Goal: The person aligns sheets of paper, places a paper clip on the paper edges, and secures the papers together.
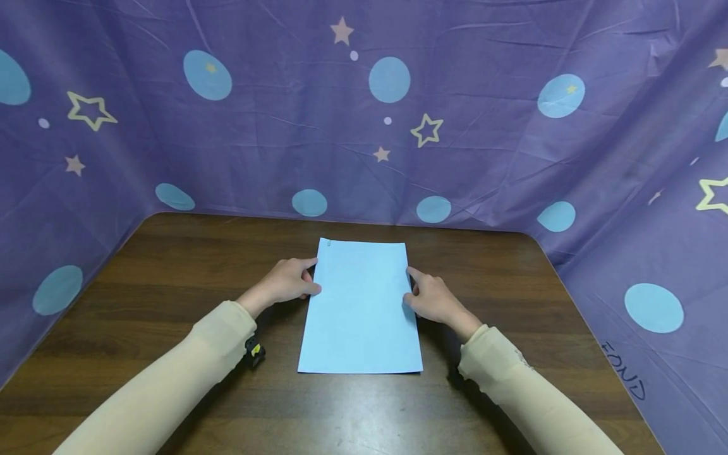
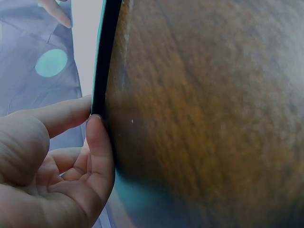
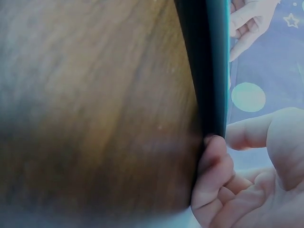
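Note:
A light blue sheet of paper [image 1: 359, 316] lies lengthwise before the person, with a small paper-clip-shaped mark [image 1: 328, 243] at its far left corner. At its left long edge the left hand [image 1: 290, 279] pinches it. Up close in the left wrist view, the thumb [image 2: 71, 112] is on the upper face and a bent finger [image 2: 100, 147] is at the underside. The right hand [image 1: 430, 297] pinches the opposite edge at about the same height. In the right wrist view its thumb [image 3: 249, 133] and a curled finger [image 3: 213, 164] meet at the edge.
The brown wooden table [image 1: 199, 272] has rounded far corners. A purple curtain [image 1: 256, 126] with stars and blue dots hangs behind and along both sides. Handwritten letters [image 1: 622, 371] mark the right curtain. A small black device [image 1: 254, 352] sits under the left sleeve cuff.

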Available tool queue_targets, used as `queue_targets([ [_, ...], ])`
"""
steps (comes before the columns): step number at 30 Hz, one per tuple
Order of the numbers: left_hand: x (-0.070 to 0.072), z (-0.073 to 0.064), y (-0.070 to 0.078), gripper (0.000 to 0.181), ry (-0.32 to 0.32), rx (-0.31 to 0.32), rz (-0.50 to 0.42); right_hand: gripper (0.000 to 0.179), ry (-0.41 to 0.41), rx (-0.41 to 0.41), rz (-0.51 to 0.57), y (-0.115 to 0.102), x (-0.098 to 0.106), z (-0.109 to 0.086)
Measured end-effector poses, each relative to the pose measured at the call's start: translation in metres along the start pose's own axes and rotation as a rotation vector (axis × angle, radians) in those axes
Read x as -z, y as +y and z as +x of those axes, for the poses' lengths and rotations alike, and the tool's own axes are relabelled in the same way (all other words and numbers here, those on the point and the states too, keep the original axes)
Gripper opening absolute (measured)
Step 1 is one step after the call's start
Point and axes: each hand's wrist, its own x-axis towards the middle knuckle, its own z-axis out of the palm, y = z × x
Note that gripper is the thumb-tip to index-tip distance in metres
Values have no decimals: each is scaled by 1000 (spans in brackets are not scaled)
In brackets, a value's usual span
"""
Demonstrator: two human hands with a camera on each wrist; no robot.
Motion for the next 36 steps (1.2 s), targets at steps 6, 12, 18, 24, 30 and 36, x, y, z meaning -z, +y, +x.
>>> queue_targets([
  [6,0,1,-2,79,7,8,3,68,-12,-52,-40,-4,1,1],
  [12,-1,3,-4,79,7,11,1,68,-13,-29,-56,-2,1,2],
  [18,-1,2,-3,79,8,12,-1,67,-26,-16,-54,-1,3,2],
  [24,-1,2,-1,79,20,19,0,67,-46,-55,-60,-5,4,3],
  [30,-1,1,1,80,16,14,15,67,-56,-61,-61,-6,4,3],
  [36,-1,2,1,79,10,2,57,67,-65,-58,-87,-5,2,3],
])
